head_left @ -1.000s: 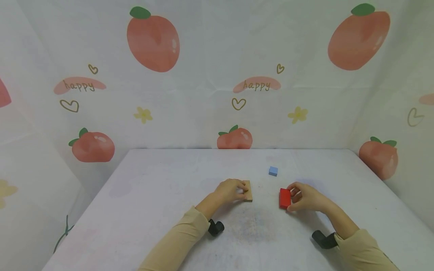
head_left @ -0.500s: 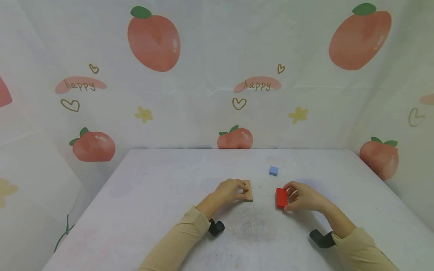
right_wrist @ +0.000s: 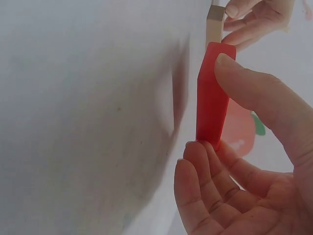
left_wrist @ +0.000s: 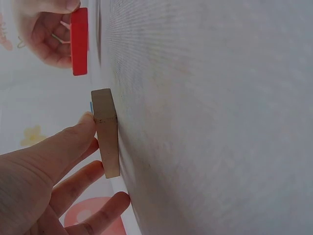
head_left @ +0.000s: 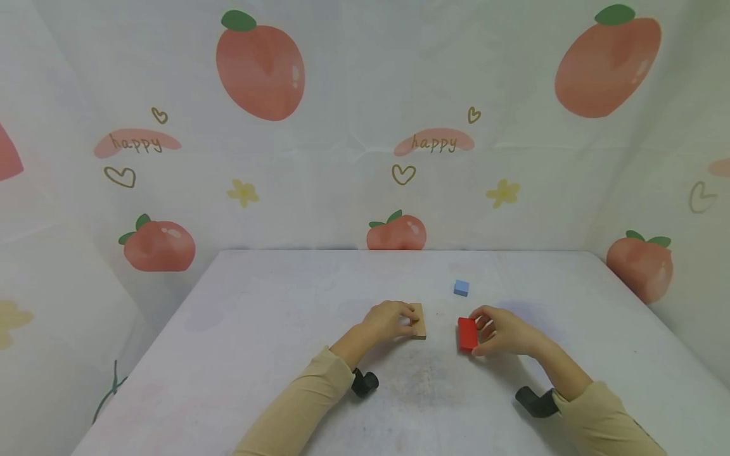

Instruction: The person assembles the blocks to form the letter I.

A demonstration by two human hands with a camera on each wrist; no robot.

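A natural wooden block (head_left: 419, 322) lies flat on the table, with my left hand (head_left: 389, 320) at its left side. In the left wrist view, the thumb (left_wrist: 78, 133) touches one end of that block while curled fingers meet it farther along. My right hand (head_left: 503, 330) pinches a red rectangular block (head_left: 467, 334) lengthwise between thumb and fingers. The right wrist view shows the red block (right_wrist: 211, 100) a little above the table, its shadow apart from it. A narrow gap separates the two blocks.
Behind the two blocks sits a small blue block (head_left: 461, 288). Dark wrist-camera mounts stick out below the left sleeve (head_left: 365, 384) and the right sleeve (head_left: 536, 401). A peach-patterned cloth (head_left: 319, 209) hangs along the table's far edge.
The right hand has carried the red block leftward, closer to the wooden block. My left hand has kept its place on the wooden block.
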